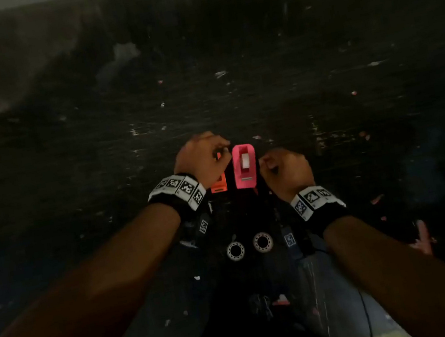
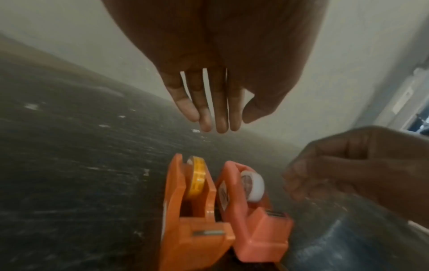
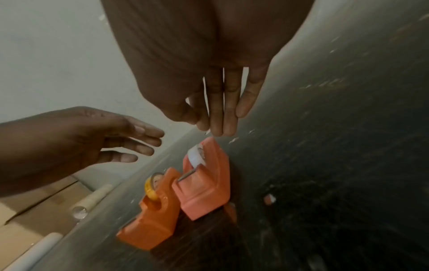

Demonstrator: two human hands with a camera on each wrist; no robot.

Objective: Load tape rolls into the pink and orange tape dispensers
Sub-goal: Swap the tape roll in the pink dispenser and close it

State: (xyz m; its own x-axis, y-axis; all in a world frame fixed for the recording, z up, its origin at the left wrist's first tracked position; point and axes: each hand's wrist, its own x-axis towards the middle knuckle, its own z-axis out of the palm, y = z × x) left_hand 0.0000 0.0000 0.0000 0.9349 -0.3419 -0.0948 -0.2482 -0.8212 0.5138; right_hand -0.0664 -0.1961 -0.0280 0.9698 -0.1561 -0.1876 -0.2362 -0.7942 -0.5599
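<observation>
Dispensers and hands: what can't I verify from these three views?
- Orange dispenser: head view, mostly covered by the left hand.
- Right hand: blurred in the left wrist view; whether it holds anything is unclear.
- Pink dispenser: label too small and blurred to read.

A dark, scuffed worktop [image 1: 254, 46] is seen, flecked with pale scratches and paint marks (the light is dim throughout). A plain pale wall [image 2: 69, 36] is met at its far edge. Beside the worktop, brown cardboard [image 3: 34, 210] and pale tubes [image 3: 92, 199] are laid.
</observation>
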